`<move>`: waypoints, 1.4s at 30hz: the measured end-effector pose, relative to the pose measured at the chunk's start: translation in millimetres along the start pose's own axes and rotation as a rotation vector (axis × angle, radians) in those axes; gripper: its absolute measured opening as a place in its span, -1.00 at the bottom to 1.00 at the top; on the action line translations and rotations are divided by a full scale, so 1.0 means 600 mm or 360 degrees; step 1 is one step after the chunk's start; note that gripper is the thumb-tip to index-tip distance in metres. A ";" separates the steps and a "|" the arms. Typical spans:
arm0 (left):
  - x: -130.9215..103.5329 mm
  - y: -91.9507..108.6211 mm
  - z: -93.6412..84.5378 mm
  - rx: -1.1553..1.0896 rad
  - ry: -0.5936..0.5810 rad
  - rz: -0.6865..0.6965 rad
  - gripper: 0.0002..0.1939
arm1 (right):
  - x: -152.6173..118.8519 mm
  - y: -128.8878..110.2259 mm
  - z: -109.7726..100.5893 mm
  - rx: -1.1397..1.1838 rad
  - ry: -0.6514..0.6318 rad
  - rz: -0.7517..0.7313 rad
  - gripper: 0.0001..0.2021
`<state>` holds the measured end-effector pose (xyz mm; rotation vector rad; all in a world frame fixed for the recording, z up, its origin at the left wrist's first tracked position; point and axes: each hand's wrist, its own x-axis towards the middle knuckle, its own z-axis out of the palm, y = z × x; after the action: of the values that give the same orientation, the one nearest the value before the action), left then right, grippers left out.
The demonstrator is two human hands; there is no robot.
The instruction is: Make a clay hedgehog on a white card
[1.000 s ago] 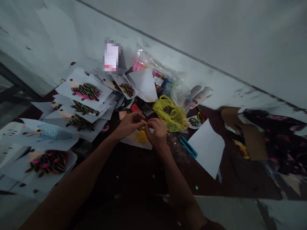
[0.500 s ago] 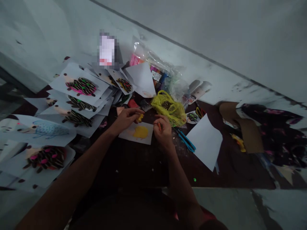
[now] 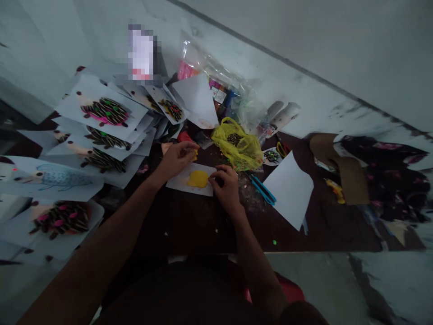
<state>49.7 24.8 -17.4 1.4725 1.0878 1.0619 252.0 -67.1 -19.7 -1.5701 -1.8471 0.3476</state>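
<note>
My left hand (image 3: 178, 158) is closed in a pinch on a small lump of yellow modelling clay (image 3: 195, 155), just above the far edge of a small sheet of white paper (image 3: 177, 181). On that paper lies a flat yellow clay shape (image 3: 198, 179), with a faint pinkish part at its left. My right hand (image 3: 226, 184) is at the paper's right edge, its fingers curled and the tips beside the yellow shape. What those fingertips hold, if anything, is too small to make out.
Paper sheets with clay hedgehogs (image 3: 106, 111) are stacked at left. A yellow plastic bag (image 3: 238, 144) lies beyond my right hand. Blue-handled scissors (image 3: 263, 189) and a white sheet (image 3: 291, 192) are to the right. Clear plastic packaging (image 3: 248, 106) lies against the wall.
My right hand has shifted left to the edge of the yellow shape, and the orange bit seen at its fingers no longer shows. My left hand still holds the yellow lump. The view has tilted slightly.
</note>
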 end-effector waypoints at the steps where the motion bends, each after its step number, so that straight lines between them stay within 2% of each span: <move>1: 0.001 -0.004 0.000 0.0024 0.0012 0.0025 -0.71 | 0.001 -0.002 0.001 -0.0043 -0.0012 -0.0001 -0.96; 5: 0.008 -0.021 0.005 0.0222 0.0027 0.0114 -0.73 | 0.002 -0.009 0.005 -0.0154 -0.0071 -0.0010 -0.95; 9: 0.011 -0.031 0.012 0.0602 0.0006 0.0381 -0.70 | 0.001 -0.013 0.008 -0.0222 -0.0091 -0.0008 -0.95; 14: 0.006 -0.021 0.008 0.1090 0.0136 0.0676 -0.72 | 0.003 -0.021 0.012 -0.0345 -0.0150 -0.0024 -0.91; 16: 0.004 -0.015 0.004 0.1224 0.0127 0.0717 -0.79 | 0.002 -0.024 0.012 -0.0390 -0.0147 -0.0084 -0.89; 18: 0.004 -0.013 0.002 0.1302 0.0062 0.0740 -0.77 | -0.001 -0.027 0.011 -0.0437 -0.0128 -0.0143 -0.88; 23: 0.009 -0.031 0.003 0.1252 -0.0037 0.0683 -0.76 | -0.016 -0.030 0.004 -0.0482 -0.0117 -0.0160 -0.80; 27: 0.012 -0.045 0.004 0.1057 -0.0081 0.0688 -0.65 | -0.025 -0.027 -0.002 -0.0457 -0.0137 -0.0113 -0.69; 35: 0.005 -0.021 0.000 0.0991 -0.0029 0.0806 -0.64 | -0.036 -0.024 -0.007 -0.0523 -0.0127 -0.0106 -0.58; 38: 0.000 -0.015 0.003 0.0943 -0.0249 0.0813 -0.66 | -0.041 -0.028 -0.009 -0.0567 -0.0176 -0.0106 -0.57; 42: -0.007 -0.017 0.011 0.0953 -0.0532 0.0684 -0.61 | -0.043 -0.034 -0.006 -0.0640 -0.0196 -0.0133 -0.53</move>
<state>54.1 20.3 -28.5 2.3480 0.9029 0.7475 239.7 -97.4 -13.1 -1.7562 -2.1712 0.0335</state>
